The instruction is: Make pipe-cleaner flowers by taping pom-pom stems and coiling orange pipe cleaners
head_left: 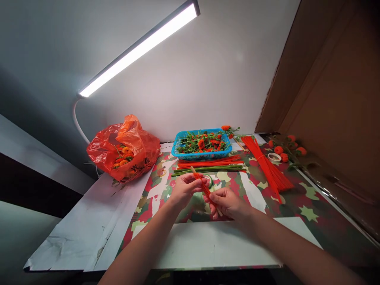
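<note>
While bracing stick (193,170) aslant just below frame centre, pinching orange coil (205,189) high with left hand (184,188), low with right hand (228,201), probably to keep turns snug. Note flowers (201,144) heaped in blue basket (204,156) at centre, more in red bag (144,142) left of centre (can't tell how full).

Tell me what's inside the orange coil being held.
A pale stick pokes out at both ends of the orange coil. Its middle cannot be seen: the coil covers it, and the left hand and right hand partly hide the coil.
</note>
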A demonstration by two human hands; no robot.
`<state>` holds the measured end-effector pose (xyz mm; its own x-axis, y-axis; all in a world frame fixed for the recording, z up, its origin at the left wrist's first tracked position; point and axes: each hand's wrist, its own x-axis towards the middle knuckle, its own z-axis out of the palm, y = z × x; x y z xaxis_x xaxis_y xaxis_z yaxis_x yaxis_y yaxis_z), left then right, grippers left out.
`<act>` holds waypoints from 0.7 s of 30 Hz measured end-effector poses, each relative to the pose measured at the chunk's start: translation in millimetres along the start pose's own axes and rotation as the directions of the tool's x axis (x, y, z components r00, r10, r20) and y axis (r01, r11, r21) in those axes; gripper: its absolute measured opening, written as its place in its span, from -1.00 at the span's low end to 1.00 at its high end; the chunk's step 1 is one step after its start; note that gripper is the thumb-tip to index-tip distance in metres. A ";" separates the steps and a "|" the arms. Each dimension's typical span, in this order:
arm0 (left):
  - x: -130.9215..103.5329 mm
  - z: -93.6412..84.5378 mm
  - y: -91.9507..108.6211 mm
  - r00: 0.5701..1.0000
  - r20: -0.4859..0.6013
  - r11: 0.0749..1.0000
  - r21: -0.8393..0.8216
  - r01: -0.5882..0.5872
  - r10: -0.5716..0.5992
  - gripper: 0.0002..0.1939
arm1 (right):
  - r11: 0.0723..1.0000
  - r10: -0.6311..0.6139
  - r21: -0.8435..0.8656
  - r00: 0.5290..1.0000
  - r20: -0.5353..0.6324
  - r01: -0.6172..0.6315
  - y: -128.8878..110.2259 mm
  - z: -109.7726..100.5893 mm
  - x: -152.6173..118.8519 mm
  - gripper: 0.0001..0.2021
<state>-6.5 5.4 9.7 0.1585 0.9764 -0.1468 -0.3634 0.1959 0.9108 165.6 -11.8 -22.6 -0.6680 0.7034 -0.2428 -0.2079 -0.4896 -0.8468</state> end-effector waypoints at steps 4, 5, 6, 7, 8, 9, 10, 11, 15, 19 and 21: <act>-0.3 1.7 2.8 1.000 -0.024 0.998 0.062 -0.002 0.003 -0.60 | 0.973 -0.142 -0.191 0.988 -0.068 0.126 -2.9 4.2 -2.0 -0.54; -0.2 1.6 2.7 1.000 -0.027 0.998 0.070 -0.002 0.004 -0.61 | 0.959 -0.184 -0.233 0.979 -0.087 0.159 -3.2 5.8 -2.4 -0.54; -0.1 1.3 2.2 1.000 -0.031 0.997 0.076 -0.001 0.003 -0.63 | 0.944 -0.217 -0.276 0.970 -0.108 0.181 -3.3 7.6 -2.8 -0.54; 0.0 0.9 1.5 0.999 -0.036 0.997 0.081 0.000 0.003 -0.64 | 0.928 -0.240 -0.323 0.962 -0.132 0.187 -3.2 9.4 -3.3 -0.53; 0.2 0.4 0.6 0.999 -0.041 0.996 0.087 0.002 0.001 -0.65 | 0.910 -0.253 -0.373 0.955 -0.157 0.179 -2.9 11.3 -3.8 -0.53; 0.5 -0.2 -0.3 0.999 -0.047 0.996 0.094 0.004 0.000 -0.66 | 0.892 -0.262 -0.421 0.947 -0.184 0.165 -2.7 13.0 -4.5 -0.52; 0.8 -0.8 -1.3 0.999 -0.051 0.995 0.103 0.008 -0.002 -0.67 | 0.874 -0.270 -0.463 0.940 -0.208 0.149 -2.4 14.6 -5.2 -0.52; 1.2 -1.5 -2.4 0.998 -0.055 0.993 0.114 0.011 -0.005 -0.68 | 0.860 -0.278 -0.492 0.933 -0.228 0.136 -2.2 15.7 -5.7 -0.52; 3.7 -3.7 -6.3 0.999 -0.040 0.992 0.124 0.004 0.001 -0.67 | 0.882 -0.274 -0.447 0.935 -0.226 0.150 -0.9 14.3 -4.4 -0.52; 3.8 -3.8 -9.6 0.990 0.135 0.997 0.061 -0.039 0.031 -0.58 | 0.956 -0.261 -0.177 0.954 -0.149 0.234 3.4 4.6 3.4 -0.54; 2.3 -3.5 -10.9 0.965 0.262 0.996 0.084 -0.041 0.018 -0.59 | 0.960 -0.276 -0.083 0.955 -0.110 0.268 6.3 0.2 6.9 -0.56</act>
<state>-5.4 5.8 -1.9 0.3871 0.9217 -0.0241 -0.2916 0.1472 0.9452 159.5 -10.1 -29.5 -0.5017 0.8635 -0.0506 -0.3187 -0.2389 -0.9173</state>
